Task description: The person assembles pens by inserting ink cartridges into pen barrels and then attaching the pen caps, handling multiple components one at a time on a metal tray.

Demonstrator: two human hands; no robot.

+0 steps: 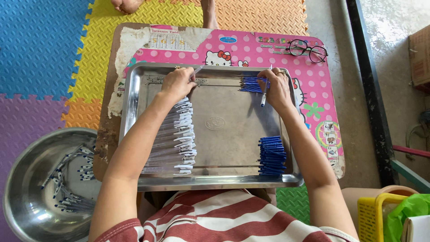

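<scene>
Both hands work up at the far rim of the steel tray (134, 134). Left hand (178, 83) pinches a clear pen barrel (197, 69); right hand (277, 87) pinches a blue refill (265, 92) beside the refill pile (251, 84). Tray's middle is bare metal, barrels (174, 139) left, blue caps (272, 156) by the right edge.

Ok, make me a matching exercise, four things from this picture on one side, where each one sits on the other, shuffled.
Things:
1. eyeglasses
2. blue caps
3. clear pen barrels
4. finished pens

Places:
A. left side of the tray
B. steel bowl on the floor
C. pink table, far right corner
D. near right corner of the tray

Pairs: 1-C, 2-D, 3-A, 4-B
</scene>
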